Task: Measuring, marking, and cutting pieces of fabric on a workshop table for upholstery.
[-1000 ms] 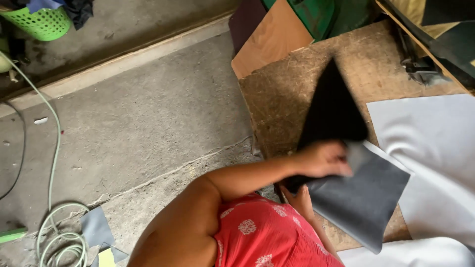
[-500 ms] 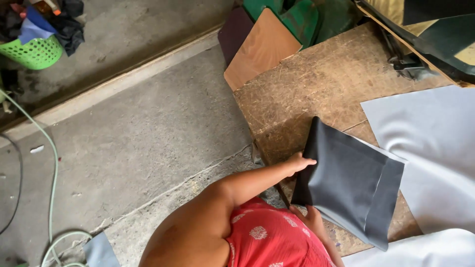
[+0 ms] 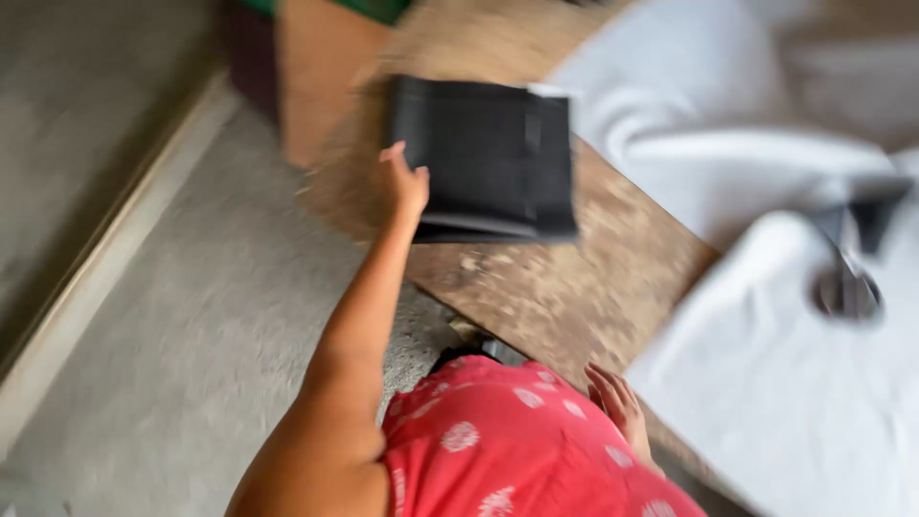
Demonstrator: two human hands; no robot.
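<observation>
Although motion blur softens the whole view, the left hand is seen at the end of an outstretched arm, fingers loosely spread and resting against the left edge of a folded dark grey sheet that lies flat on the worn wooden board; whether the thumb is tucked under that edge cannot be told. The right hand sits low beside the red patterned garment, fingers slack and slightly parted, holding nothing, close to the edge of a pale grey sheet spread over the board's right side, with bare concrete floor to the left.
</observation>
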